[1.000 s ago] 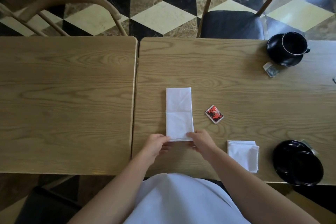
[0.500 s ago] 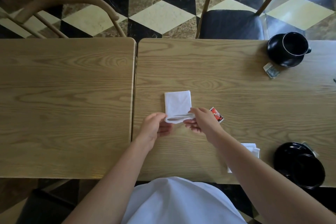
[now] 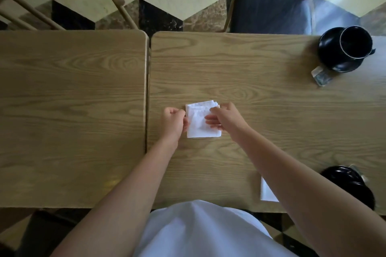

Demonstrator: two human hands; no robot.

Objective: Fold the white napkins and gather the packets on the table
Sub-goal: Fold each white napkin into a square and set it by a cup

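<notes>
A white napkin (image 3: 198, 123), folded into a small square, lies on the right wooden table (image 3: 261, 94). My left hand (image 3: 174, 122) pinches its left edge. My right hand (image 3: 224, 117) holds its far right corner, fingers lying over the top layer. My right forearm hides the red packet. A second folded white napkin (image 3: 266, 193) lies near the front edge, half covered by that arm. A greenish packet (image 3: 320, 76) rests beside the black saucer at the far right.
A black cup on a saucer (image 3: 346, 48) stands at the far right corner. A black dish (image 3: 351, 183) sits at the near right edge. A second table (image 3: 71, 110) adjoins on the left. Two chairs (image 3: 269, 10) stand beyond on a checkered floor.
The long napkin strip has been folded away from me into a square, its near end brought over to the far end. Both hands moved forward with it. My right arm now covers the red packet.
</notes>
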